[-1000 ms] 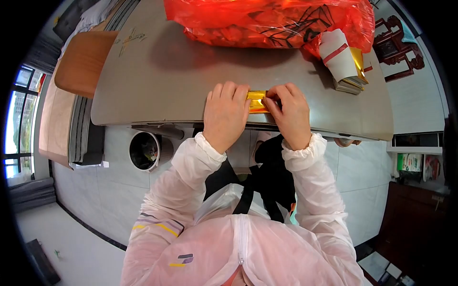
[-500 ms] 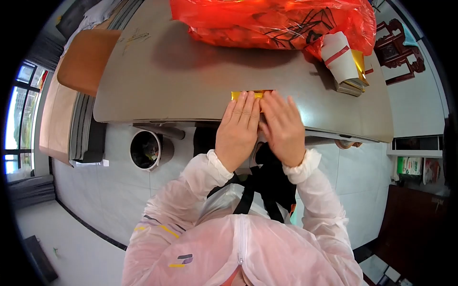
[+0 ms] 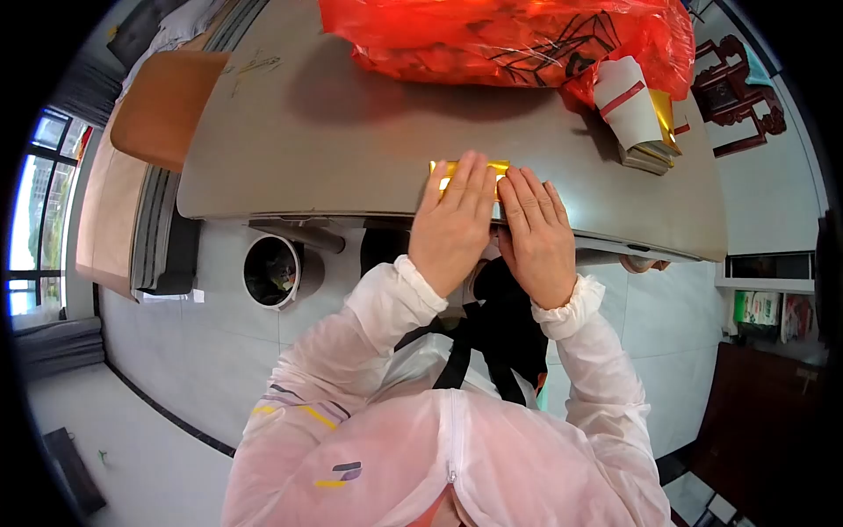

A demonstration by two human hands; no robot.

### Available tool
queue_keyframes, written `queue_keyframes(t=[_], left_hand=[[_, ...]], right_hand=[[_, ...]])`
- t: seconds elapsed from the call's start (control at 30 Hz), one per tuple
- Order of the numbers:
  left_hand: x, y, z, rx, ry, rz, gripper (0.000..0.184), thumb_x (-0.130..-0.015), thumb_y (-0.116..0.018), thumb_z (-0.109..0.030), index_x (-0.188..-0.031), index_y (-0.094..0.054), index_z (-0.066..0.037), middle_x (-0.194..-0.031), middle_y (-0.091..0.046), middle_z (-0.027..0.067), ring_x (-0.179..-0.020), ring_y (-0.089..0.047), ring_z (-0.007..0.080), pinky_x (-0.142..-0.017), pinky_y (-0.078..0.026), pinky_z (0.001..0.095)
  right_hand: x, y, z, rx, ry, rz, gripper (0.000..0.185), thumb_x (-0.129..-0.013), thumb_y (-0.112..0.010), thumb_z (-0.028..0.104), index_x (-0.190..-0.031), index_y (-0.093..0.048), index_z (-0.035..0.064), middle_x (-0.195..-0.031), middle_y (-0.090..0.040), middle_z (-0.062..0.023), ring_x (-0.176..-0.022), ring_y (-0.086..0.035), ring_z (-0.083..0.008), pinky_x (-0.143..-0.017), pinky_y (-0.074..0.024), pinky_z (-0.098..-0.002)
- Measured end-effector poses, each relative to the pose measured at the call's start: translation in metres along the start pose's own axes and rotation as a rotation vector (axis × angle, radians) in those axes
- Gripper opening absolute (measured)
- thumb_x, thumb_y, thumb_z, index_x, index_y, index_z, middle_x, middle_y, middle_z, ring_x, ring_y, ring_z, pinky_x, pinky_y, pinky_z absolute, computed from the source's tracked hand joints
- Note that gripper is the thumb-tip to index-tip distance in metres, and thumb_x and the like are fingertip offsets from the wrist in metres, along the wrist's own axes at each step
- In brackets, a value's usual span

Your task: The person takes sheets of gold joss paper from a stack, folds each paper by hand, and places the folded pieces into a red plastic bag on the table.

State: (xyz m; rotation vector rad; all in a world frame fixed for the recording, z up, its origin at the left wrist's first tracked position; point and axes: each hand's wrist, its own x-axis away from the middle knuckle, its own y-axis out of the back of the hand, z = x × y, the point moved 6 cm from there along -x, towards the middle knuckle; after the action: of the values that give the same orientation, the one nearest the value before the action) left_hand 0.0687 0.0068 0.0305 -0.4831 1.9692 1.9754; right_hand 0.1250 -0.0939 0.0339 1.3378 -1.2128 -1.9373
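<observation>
A shiny gold sheet, foil or paper, (image 3: 499, 166) lies flat at the table's near edge, largely covered by my hands. My left hand (image 3: 453, 227) rests on its left and middle part, palm down with the fingers stretched out. Beside it, my right hand (image 3: 538, 237) lies palm down over the sheet's right side, fingers straight and close together. Neither hand grips anything that I can see. What is under the palms is hidden.
A large red plastic bag (image 3: 457, 57) sits at the table's far side. To its right stands a stack of gold sheets (image 3: 652, 156) with a white wrapper (image 3: 625, 104). A brown chair (image 3: 162, 105) and a waste bin (image 3: 272, 274) are at the left. The grey table (image 3: 263, 167) spreads beneath.
Both hands have shifted slightly to the right. My left hand has slid a little further forward, and the fingers of my right hand have drawn closer together. More of the gold sheet shows.
</observation>
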Motion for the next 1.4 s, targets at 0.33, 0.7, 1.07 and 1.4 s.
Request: queue_keyframes(t=[0.33, 0.7, 1.07, 1.4], left_hand=[[0.023, 0.008, 0.030, -0.073, 0.123, 0.013, 0.081, -0.070, -0.080, -0.035, -0.139, -0.050, -0.006, -0.149, -0.044, 0.0068, -0.142, -0.034, 0.0317, -0.114, -0.023, 0.0577], [0.006, 0.004, 0.008, -0.028, 0.057, 0.029, 0.084, -0.067, -0.082, -0.035, -0.139, -0.050, -0.008, -0.147, -0.046, 0.0058, -0.141, -0.034, 0.0324, -0.113, -0.022, 0.0616], [0.031, 0.023, 0.042, -0.026, 0.083, -0.089, 0.070, -0.071, -0.081, -0.029, -0.133, -0.055, -0.011, -0.143, -0.051, 0.0032, -0.137, -0.040, 0.0313, -0.113, -0.023, 0.0584], [0.021, 0.029, 0.038, 1.478, 0.466, -0.136, 0.048, -0.085, -0.071, -0.001, -0.130, -0.054, -0.001, -0.122, -0.060, 0.0076, -0.113, -0.055, 0.0148, -0.099, -0.042, 0.0303]], right_hand=[[-0.021, -0.018, 0.028, 0.029, 0.018, 0.031, 0.068, -0.072, -0.074, 0.015, -0.132, -0.051, -0.0055, -0.143, -0.047, -0.0182, -0.137, -0.041, -0.0331, -0.116, -0.0303, -0.0466], [-0.010, -0.002, 0.003, 0.042, -0.030, 0.088, 0.083, -0.067, -0.081, 0.019, -0.140, -0.046, -0.0008, -0.145, -0.046, -0.0151, -0.136, -0.042, -0.0306, -0.111, -0.0351, -0.0497], [-0.009, 0.002, 0.008, -0.008, -0.042, -0.090, 0.061, -0.070, -0.079, 0.013, -0.125, -0.057, 0.0002, -0.132, -0.055, -0.0138, -0.127, -0.049, -0.0323, -0.104, -0.0407, -0.0488], [0.017, 0.009, 0.015, -1.020, -0.522, -0.362, 0.016, -0.083, -0.069, -0.002, -0.099, -0.069, -0.0002, -0.111, -0.065, -0.0078, -0.102, -0.057, -0.0219, -0.088, -0.0456, -0.0312]])
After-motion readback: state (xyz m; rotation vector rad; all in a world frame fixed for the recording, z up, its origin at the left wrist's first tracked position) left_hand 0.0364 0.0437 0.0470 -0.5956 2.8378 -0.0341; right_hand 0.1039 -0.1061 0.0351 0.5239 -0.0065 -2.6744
